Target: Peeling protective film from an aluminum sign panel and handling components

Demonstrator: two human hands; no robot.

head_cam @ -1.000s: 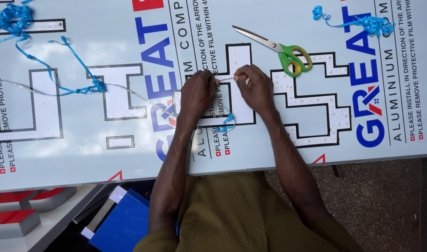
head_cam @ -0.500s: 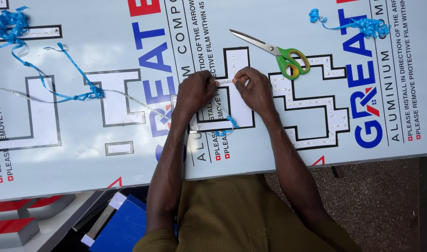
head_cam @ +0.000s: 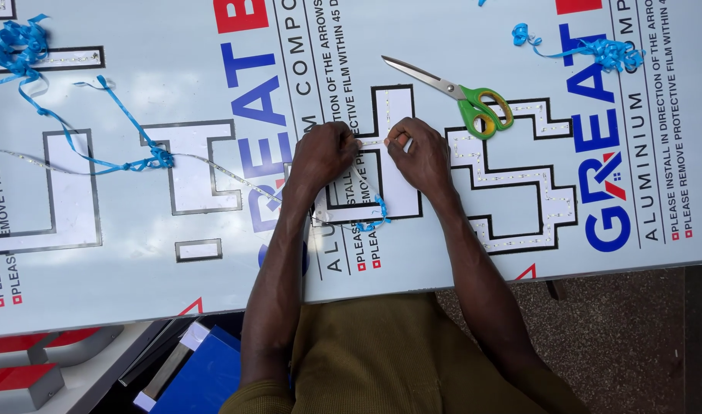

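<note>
1. Pinched between the fingertips of both hands is a thin, pale LED strip (head_cam: 372, 142): the left hand (head_cam: 324, 153) and the right hand (head_cam: 420, 153) each press thumb and fingers together on it, knuckles almost meeting.
2. Narrow, flat and flexible, the strip lies over a white cut-out letter (head_cam: 393, 115) outlined in black, near the middle of the panel.
3. Between the hands its long axis runs left to right; past the left hand it trails away leftward in a slack curve across the panel.
4. A short curl of blue backing tape (head_cam: 378, 222) hangs just below the hands.
5. Beneath everything is a glossy, film-covered aluminium panel (head_cam: 136, 261), pale with blue and red print.
6. Scissors (head_cam: 458, 92) with green and yellow handles lie near the right hand, blades pointing up-left.
7. Crinkled blue ribbon scraps (head_cam: 29, 46) sit well apart at upper left.
</note>
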